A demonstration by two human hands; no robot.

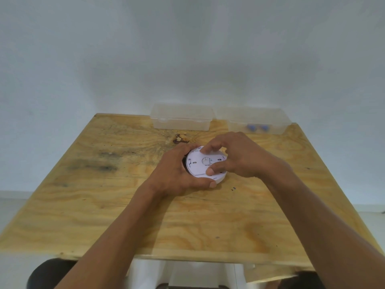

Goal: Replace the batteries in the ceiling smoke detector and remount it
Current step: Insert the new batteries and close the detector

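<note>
From the head camera, the smoke detector (205, 163) lies near the middle of the wooden table (125, 205), its flat white back plate facing up, with slots and a round opening showing. The left hand (177, 174) grips its left edge, fingers curled round the far rim and thumb hooked under the near rim, while the right hand (235, 157) pinches the back plate from above, one fingertip at the far edge and the thumb pressing near the front edge. It looks like a light, stiff plastic shell, smooth enough to slip under a twist, so the sound hold is the one shown: one hand clamping the body by its rim, the other bearing on the plate's edge to turn it off; the thin clips and tabs probably would not stand forcing. At the back of the table stand two clear plastic boxes, the left box (181, 118) apparently holding nothing visible, the right box (255, 119) showing two small blue things (257, 128) inside, too blurred to name. The tabletop is rough, stained plywood with a dark knot (180, 139), set against a plain pale wall (187, 49)
</note>
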